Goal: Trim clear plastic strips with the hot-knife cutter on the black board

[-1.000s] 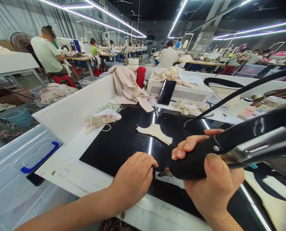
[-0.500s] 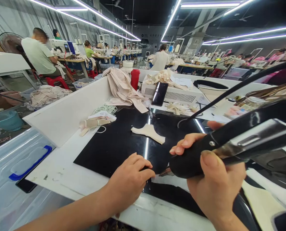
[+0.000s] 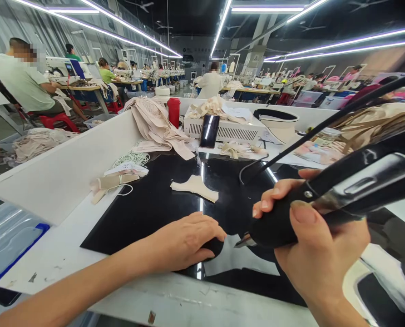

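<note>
My right hand (image 3: 321,245) grips a bulky black hand tool (image 3: 277,229) with a long silver lever. Its pointed metal tip aims left and down, just above the glossy black sheet (image 3: 137,218). My left hand (image 3: 189,240) rests on the sheet left of the tip, fingers curled over a dark rounded thing (image 3: 218,249) whose kind I cannot make out. A grey-white patch, perhaps a reflection, shows between the hands. Beyond them lies a cream curved fabric piece (image 3: 195,187), touched by neither hand.
A thick black cable (image 3: 298,143) runs over the right side. Behind stand a phone (image 3: 209,131), a red container (image 3: 174,112), a vented white box (image 3: 228,128) and beige fabric (image 3: 155,122). Pale cord (image 3: 132,159) lies left, near a low white wall (image 3: 62,168). Other people sit at machines.
The view has swung right, so the surroundings appear farther left. The tool and my right hand have moved away from my left hand, widening the gap, and the metal tip shows more clearly.
</note>
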Demonstrator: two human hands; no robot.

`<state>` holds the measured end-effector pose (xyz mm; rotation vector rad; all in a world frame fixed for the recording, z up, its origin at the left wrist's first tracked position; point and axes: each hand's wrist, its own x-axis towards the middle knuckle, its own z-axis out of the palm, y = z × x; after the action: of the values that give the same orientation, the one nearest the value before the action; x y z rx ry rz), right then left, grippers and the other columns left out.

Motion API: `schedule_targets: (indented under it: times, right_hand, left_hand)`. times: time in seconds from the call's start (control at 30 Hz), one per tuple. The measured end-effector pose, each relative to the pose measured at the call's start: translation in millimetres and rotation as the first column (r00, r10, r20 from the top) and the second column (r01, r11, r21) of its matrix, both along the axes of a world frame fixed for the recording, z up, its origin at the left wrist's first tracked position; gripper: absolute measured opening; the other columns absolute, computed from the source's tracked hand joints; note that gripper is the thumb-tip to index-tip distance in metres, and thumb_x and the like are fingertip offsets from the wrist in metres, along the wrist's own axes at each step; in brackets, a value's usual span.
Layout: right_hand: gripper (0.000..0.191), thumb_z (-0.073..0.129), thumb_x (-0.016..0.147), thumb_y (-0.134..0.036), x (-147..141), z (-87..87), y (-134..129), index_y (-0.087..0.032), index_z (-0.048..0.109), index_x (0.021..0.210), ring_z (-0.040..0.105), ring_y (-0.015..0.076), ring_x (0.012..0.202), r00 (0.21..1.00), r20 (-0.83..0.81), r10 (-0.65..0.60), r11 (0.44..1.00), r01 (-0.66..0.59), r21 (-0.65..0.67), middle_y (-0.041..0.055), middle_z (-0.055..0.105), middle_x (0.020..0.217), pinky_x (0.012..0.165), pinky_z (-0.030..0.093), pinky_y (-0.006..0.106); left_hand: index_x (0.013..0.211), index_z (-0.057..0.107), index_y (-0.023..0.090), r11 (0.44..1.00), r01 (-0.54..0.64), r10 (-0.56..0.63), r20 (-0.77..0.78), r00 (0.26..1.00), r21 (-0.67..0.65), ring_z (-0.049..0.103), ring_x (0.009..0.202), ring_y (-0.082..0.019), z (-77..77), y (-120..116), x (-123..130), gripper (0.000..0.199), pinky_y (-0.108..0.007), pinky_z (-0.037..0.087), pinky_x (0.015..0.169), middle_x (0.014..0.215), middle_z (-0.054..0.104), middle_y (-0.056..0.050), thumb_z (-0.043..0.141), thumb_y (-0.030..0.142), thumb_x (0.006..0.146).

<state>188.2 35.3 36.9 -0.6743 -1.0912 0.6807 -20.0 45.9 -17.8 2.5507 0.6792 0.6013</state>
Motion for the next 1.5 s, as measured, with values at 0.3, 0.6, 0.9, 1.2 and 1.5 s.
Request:
schedule_targets:
  times: [0.3,0.6,0.9,1.2,1.5]
  right_hand:
    - [0.039,0.088,0.087,-0.035,-0.2,-12.0,4.2,-0.026,0.066,0.118,0.066,0.0167,0.065,0.996,-0.037,0.083,0.995,-0.081,0.054,-0.0023,0.067,0.086,0.054,0.060,0.031]
    - [0.039,0.087,0.089,-0.035,-4.6,-20.4,5.2,-0.027,0.066,0.120,0.066,0.0165,0.067,0.992,-0.043,0.121,0.992,-0.119,0.051,-0.0019,0.067,0.088,0.055,0.060,0.030]
    - [0.038,0.087,0.088,-0.035,-3.6,-23.6,4.5,-0.027,0.068,0.119,0.064,0.0163,0.070,0.988,-0.052,0.142,0.989,-0.140,0.047,-0.0012,0.067,0.088,0.058,0.059,0.030]
    - [0.034,0.086,0.089,-0.036,-5.5,-20.1,-0.9,-0.027,0.067,0.116,0.064,0.0162,0.066,0.988,-0.057,0.144,0.989,-0.143,0.026,-0.0022,0.067,0.084,0.057,0.059,0.030]
    - [0.033,0.083,0.092,-0.035,-8.0,-21.2,-10.8,-0.027,0.065,0.118,0.063,0.0166,0.067,0.982,-0.045,0.183,0.983,-0.182,0.014,-0.0013,0.067,0.085,0.058,0.060,0.031]
  left_hand:
    - [0.144,0.054,0.023,0.951,0.099,-0.138,-0.116,0.984,-0.292,0.045,0.155,-0.033,0.1,17.4,6.9,0.060,-0.067,0.017,0.133,0.146,0.066,-0.011,0.084,0.032,0.093]
    - [0.140,0.055,0.021,0.954,0.083,-0.113,-0.089,0.990,-0.288,0.050,0.151,-0.032,0.5,15.3,7.7,0.061,-0.063,0.015,0.134,0.139,0.068,-0.011,0.085,0.034,0.088]
    - [0.139,0.055,0.022,0.953,0.076,-0.106,-0.087,0.991,-0.294,0.058,0.143,-0.030,3.5,15.4,9.3,0.063,-0.065,0.015,0.133,0.140,0.067,-0.010,0.087,0.033,0.085]
    - [0.139,0.055,0.022,0.957,0.080,-0.107,-0.082,0.991,-0.280,0.057,0.144,-0.030,0.8,15.1,8.6,0.061,-0.065,0.012,0.134,0.140,0.069,-0.009,0.084,0.033,0.086]
    - [0.140,0.056,0.022,0.957,0.076,-0.099,-0.071,0.992,-0.279,0.058,0.143,-0.031,-2.1,16.5,8.0,0.064,-0.063,0.011,0.134,0.146,0.065,-0.012,0.085,0.038,0.086]
